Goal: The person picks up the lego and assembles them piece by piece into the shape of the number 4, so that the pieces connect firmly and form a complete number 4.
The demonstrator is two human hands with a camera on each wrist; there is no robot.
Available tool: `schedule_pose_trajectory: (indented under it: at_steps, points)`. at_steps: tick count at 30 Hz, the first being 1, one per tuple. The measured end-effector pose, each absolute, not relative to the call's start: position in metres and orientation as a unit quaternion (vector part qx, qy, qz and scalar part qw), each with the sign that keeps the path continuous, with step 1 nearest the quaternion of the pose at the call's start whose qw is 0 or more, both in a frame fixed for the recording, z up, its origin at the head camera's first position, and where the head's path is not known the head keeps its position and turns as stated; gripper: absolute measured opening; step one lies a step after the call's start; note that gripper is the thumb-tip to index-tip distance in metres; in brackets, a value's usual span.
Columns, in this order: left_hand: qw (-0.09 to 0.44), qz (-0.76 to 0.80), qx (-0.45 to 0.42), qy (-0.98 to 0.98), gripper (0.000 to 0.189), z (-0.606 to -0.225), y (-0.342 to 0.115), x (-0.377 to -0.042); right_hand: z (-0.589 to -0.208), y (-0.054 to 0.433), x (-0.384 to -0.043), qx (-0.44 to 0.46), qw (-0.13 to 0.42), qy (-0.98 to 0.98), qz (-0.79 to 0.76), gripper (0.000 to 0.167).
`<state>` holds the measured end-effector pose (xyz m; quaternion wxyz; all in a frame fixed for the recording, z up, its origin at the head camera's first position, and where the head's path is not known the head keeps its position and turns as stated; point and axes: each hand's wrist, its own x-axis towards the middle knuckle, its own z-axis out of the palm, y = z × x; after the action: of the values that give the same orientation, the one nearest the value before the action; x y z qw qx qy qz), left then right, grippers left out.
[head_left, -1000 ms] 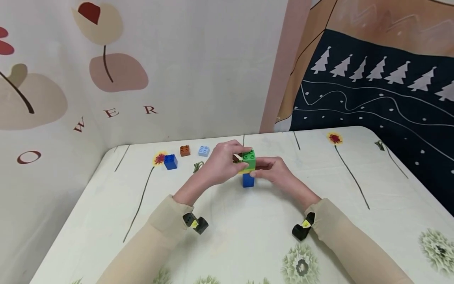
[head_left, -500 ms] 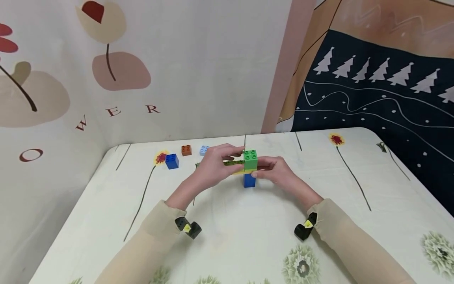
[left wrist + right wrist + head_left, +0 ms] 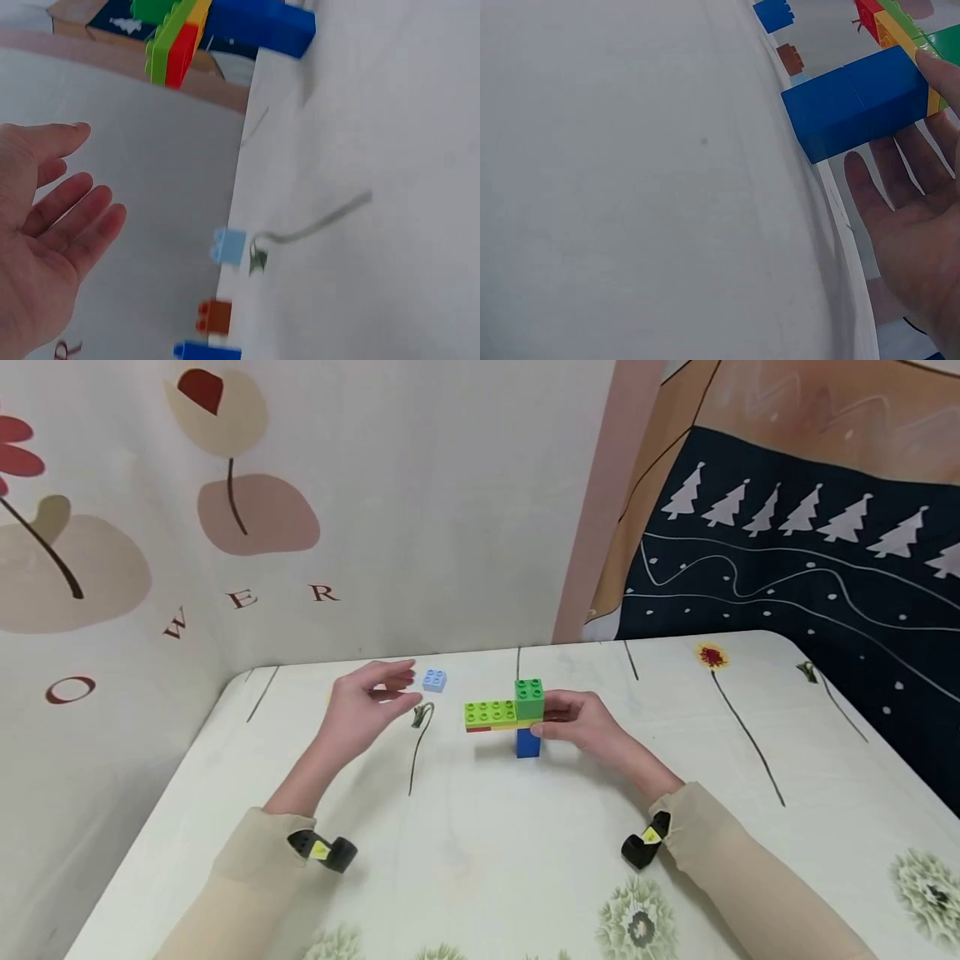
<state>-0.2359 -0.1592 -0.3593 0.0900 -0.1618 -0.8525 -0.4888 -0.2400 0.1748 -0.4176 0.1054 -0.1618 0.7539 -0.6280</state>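
Observation:
Blocks stand joined in one structure: a blue column (image 3: 528, 743) below, yellow and red (image 3: 181, 54) pieces, a long lime brick (image 3: 490, 713) jutting left, and a green brick (image 3: 529, 697) on top. My right hand (image 3: 581, 718) pinches its right side with thumb and fingers at the yellow layer (image 3: 900, 34). The right wrist view shows a seam across the blue column. My left hand (image 3: 360, 714) hangs over the table to the left, fingers apart and holding nothing. It hides the brown brick (image 3: 216, 316) and a blue brick (image 3: 208, 351) from the head view.
A light blue brick (image 3: 434, 680) lies near the table's back edge, right of my left fingertips. The white tablecloth (image 3: 465, 827) bears printed flowers. Patterned fabric (image 3: 420, 527) hangs behind the table.
My left hand has let go of the structure and moved left, baring the lime brick and covering the brown and blue bricks. The right hand keeps its place on the structure.

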Motion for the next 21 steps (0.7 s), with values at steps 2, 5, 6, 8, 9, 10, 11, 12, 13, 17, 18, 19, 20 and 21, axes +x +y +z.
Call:
schedule_pose_trajectory:
  at_steps: [2,5,6,8,9,10,11,12,13,17,18,19,20,21]
  points:
    - [0.101,-0.482,-0.145,-0.858,0.046,-0.362,-0.173,-0.236,-0.419,0.175,-0.239,-0.166,0.103,0.752,-0.629,0.044]
    - [0.101,-0.463,-0.113,-0.873,0.046,-0.366,-0.194,-0.238,-0.419,0.174,-0.238,-0.176,0.096,0.748,-0.632,0.043]
    - [0.097,-0.456,-0.099,-0.879,0.047,-0.368,-0.201,-0.238,-0.419,0.173,-0.237,-0.179,0.094,0.747,-0.633,0.042]
    - [0.088,-0.451,-0.078,-0.885,0.048,-0.370,-0.214,-0.239,-0.418,0.173,-0.236,-0.184,0.089,0.746,-0.633,0.042]
    - [0.083,-0.450,-0.069,-0.886,0.048,-0.371,-0.220,-0.240,-0.417,0.172,-0.236,-0.185,0.087,0.746,-0.634,0.041]
    - [0.075,-0.452,-0.063,-0.887,0.050,-0.372,-0.226,-0.241,-0.417,0.172,-0.235,-0.185,0.085,0.745,-0.635,0.041]
    - [0.066,-0.453,-0.059,-0.887,0.051,-0.372,-0.231,-0.241,-0.417,0.172,-0.235,-0.184,0.083,0.745,-0.635,0.040]
    - [0.056,-0.454,-0.056,-0.887,0.052,-0.373,-0.236,-0.242,-0.417,0.172,-0.235,-0.183,0.081,0.746,-0.635,0.039]
    - [0.046,-0.452,-0.057,-0.889,0.054,-0.374,-0.240,-0.242,-0.417,0.172,-0.236,-0.181,0.079,0.747,-0.635,0.038]
    - [0.014,-0.444,-0.059,-0.894,0.059,-0.378,-0.250,-0.243,-0.418,0.173,-0.236,-0.179,0.072,0.751,-0.631,0.036]
    - [0.013,-0.442,-0.056,-0.895,0.059,-0.379,-0.251,-0.243,-0.418,0.173,-0.235,-0.180,0.071,0.751,-0.631,0.036]
    - [0.015,-0.441,-0.054,-0.896,0.059,-0.381,-0.252,-0.243,-0.418,0.173,-0.235,-0.182,0.071,0.751,-0.631,0.036]
    - [0.018,-0.440,-0.051,-0.896,0.059,-0.382,-0.253,-0.244,-0.418,0.173,-0.235,-0.185,0.070,0.750,-0.631,0.036]
    - [0.021,-0.440,-0.048,-0.897,0.058,-0.384,-0.253,-0.244,-0.418,0.173,-0.236,-0.187,0.070,0.750,-0.631,0.036]
